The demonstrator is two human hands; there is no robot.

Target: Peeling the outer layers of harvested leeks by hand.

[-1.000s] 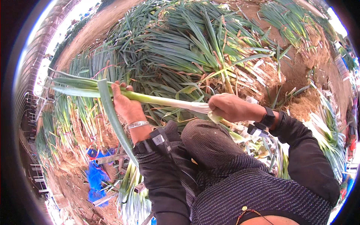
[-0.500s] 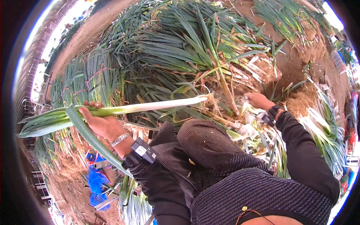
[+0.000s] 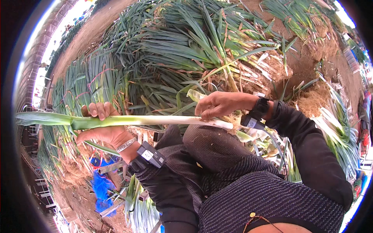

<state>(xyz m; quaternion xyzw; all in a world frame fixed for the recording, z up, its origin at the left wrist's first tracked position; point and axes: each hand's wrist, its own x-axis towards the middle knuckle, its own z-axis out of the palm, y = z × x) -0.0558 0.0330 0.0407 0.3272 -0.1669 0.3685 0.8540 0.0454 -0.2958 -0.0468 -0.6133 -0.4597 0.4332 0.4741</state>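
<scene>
A long leek lies level across my lap, its green leaves to the left and its white shaft to the right. My left hand is closed round it where white turns to green, palm up, with the thumb below. My right hand reaches across from the right, its bent fingers pinched at the white shaft near the root end. A pale yellow-green strip of leaf sticks out beyond those fingers; whether they hold it too is hard to tell. The roots are partly hidden behind my right hand and wrist.
A big heap of leeks lies in front of me, roots to the right. Tied bundles stand at the left. Whitish trimmed leeks are at the right, and peeled scraps lie beside my knee. Blue plastic is at lower left.
My right hand has come left from the scraps onto the leek's white end. The leek has turned level and moved rightward, and a hanging leaf has shifted beneath my left wrist.
</scene>
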